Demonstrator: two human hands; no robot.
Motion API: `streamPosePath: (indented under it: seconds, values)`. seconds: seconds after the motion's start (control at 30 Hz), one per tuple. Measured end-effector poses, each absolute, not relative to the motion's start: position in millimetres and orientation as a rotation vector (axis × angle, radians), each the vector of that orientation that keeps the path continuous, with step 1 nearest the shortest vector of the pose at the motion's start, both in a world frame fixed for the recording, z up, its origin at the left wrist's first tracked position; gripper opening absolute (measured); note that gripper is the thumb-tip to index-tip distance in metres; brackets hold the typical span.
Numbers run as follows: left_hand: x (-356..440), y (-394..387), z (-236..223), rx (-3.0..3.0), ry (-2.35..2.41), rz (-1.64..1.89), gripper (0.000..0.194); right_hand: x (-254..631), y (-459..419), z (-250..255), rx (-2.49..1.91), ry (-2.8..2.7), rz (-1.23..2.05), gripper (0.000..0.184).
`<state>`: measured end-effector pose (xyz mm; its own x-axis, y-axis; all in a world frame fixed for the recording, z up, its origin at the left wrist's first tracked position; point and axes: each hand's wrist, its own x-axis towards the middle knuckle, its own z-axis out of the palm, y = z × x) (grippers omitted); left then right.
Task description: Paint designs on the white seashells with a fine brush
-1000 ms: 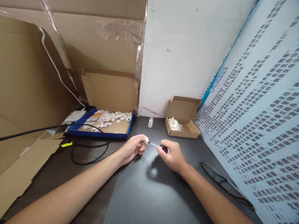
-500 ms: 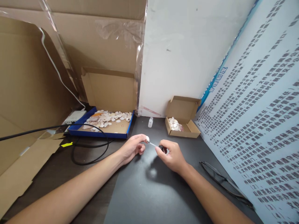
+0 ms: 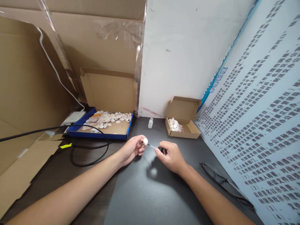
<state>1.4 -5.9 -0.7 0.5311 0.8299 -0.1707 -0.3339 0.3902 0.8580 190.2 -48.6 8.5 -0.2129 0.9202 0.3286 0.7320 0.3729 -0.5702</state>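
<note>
My left hand [image 3: 132, 150] pinches a small white shell [image 3: 145, 141] between thumb and fingers, just above the dark table [image 3: 150, 193]. Close to its right, my right hand [image 3: 170, 156] is closed on a thin brush with a black cap [image 3: 160, 148]. The brush tip touches the shell. A blue-edged tray [image 3: 98, 135] holding several pale shells lies at the back left. A small cardboard box [image 3: 182, 125] with a few more shells stands at the back right. A little clear bottle [image 3: 150, 122] stands between them.
Cardboard sheets lean at the left and rear. A black cable [image 3: 89, 157] loops over the table's left part beside a white device [image 3: 73, 117]. A printed board [image 3: 257, 125] slants along the right, with black glasses [image 3: 225, 184] lying at its foot.
Both hands have shifted slightly left and the shell has turned a little in my left fingers. The brush tip stays at the shell.
</note>
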Motion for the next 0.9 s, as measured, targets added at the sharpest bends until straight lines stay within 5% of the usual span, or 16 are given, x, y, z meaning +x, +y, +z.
streamPosePath:
  seconds: [0.9]
  values:
    - [1.8,-7.5,3.4,0.872,0.669,0.750,0.009,191.5,-49.1,7.7,-1.372,-1.991,0.370,0.046]
